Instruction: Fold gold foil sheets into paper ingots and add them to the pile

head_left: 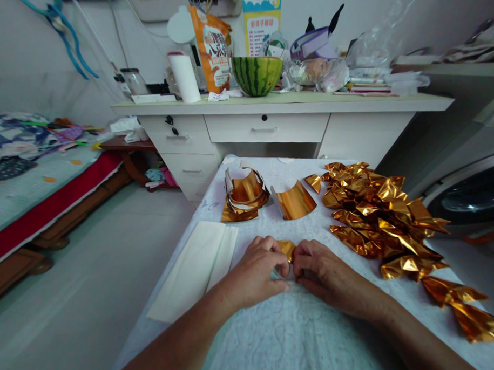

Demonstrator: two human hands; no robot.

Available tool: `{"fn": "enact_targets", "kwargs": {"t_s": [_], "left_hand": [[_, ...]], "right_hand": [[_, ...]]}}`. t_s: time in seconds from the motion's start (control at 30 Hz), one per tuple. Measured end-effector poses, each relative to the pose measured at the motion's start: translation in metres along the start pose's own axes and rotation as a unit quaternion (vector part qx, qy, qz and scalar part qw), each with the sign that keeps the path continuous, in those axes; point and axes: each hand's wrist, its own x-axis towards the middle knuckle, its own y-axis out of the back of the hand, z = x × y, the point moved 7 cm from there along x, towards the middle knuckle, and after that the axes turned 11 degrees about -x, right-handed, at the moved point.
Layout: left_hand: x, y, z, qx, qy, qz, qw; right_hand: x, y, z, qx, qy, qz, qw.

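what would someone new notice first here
A heap of gold foil pieces stands out first, along the right side of the cloth-covered table. Next come the left hand and right hand at a small gold piece near centre. A watermelon-patterned bowl sits on the desk behind.

Watermelon (striped); orange pouch

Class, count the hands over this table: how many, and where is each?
2: the left hand at the left of the gold foil piece, the right hand at its right. No others show.
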Motion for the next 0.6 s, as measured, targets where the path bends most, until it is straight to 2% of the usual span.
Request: {"fn": "enact_targets", "kwargs": {"t_s": [0.17, 0.37, 0.6], "left_hand": [[0.0021, -0.001, 0.0017, 0.006, 0.0, 0.013, 1.0], [0.0021, -0.0014, 0.001, 0.014, 0.002, 0.044, 0.999], [0.0038, -0.0038, 0.0001, 0.027, 0.004, 0.062, 0.998]], "right_hand": [[0.0011, 0.0014, 0.0031, 0.03, -0.031, -0.014, 0.999], [-0.0015, 0.0052, 0.0053, 0.071, -0.039, -0.001, 0.997], [-0.0006, 0.0028, 0.0078, 0.066, -0.054, 0.004, 0.996]]}}
